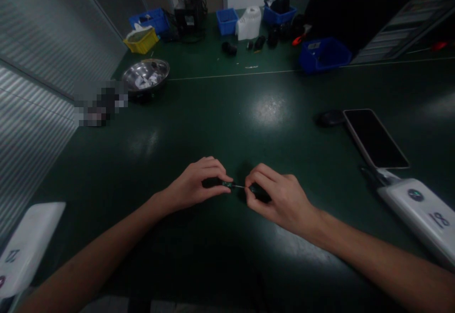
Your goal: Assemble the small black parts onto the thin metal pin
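Note:
My left hand (197, 185) and my right hand (275, 197) meet low over the middle of the dark green table (227, 128). Both are closed in a pinch. Between them runs a small dark tool with a thin metal shaft (237, 186), like a little screwdriver. The left fingers hold its dark end. Closed round another small dark piece (256, 191) at the shaft's tip are my right fingers; that piece is mostly hidden, and I cannot make out what it is.
A phone (375, 137) lies face up at the right, with a white box (419, 213) below it and a dark oval object (329, 118) beside it. Another white box (24, 246) sits at the left edge. A metal bowl (145, 76), blue bins (323, 54) and a yellow bin (141, 40) stand at the back.

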Demonstrator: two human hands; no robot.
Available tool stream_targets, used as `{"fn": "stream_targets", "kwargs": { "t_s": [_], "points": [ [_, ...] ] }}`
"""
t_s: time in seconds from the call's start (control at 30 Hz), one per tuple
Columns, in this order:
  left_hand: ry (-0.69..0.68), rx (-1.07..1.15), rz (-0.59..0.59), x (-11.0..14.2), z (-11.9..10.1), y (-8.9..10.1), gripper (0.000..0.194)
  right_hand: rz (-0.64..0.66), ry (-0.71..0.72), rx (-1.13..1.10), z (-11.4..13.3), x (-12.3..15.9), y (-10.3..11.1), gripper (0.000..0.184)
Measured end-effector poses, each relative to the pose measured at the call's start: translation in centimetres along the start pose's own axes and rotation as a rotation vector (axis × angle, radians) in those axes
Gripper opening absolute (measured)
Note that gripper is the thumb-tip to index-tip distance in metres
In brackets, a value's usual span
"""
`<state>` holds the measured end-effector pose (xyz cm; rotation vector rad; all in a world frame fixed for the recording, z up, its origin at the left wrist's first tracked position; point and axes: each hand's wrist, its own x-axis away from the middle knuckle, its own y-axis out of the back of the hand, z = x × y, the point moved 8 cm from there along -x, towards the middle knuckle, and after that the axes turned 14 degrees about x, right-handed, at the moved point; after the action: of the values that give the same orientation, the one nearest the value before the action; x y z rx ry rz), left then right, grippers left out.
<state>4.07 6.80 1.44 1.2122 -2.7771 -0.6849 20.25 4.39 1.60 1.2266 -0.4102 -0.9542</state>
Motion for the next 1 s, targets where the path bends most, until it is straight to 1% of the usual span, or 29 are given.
{"fn": "stream_targets", "kwargs": {
  "t_s": [0.3,0.73,1.0],
  "points": [
    [0.008,-0.02,0.02,0.07,0.16,-0.12,0.021,0.005,0.017,-0.013,0.2,-0.17,0.07,0.011],
    [-0.023,-0.067,0.01,0.23,0.02,-0.24,0.021,0.055,0.022,-0.024,-0.07,-0.04,-0.43,0.013],
    [-0.013,-0.068,0.006,0.24,-0.1,-0.22,0.022,0.056,0.041,-0.056,0.24,-0.03,-0.19,0.015]
  ]
}}
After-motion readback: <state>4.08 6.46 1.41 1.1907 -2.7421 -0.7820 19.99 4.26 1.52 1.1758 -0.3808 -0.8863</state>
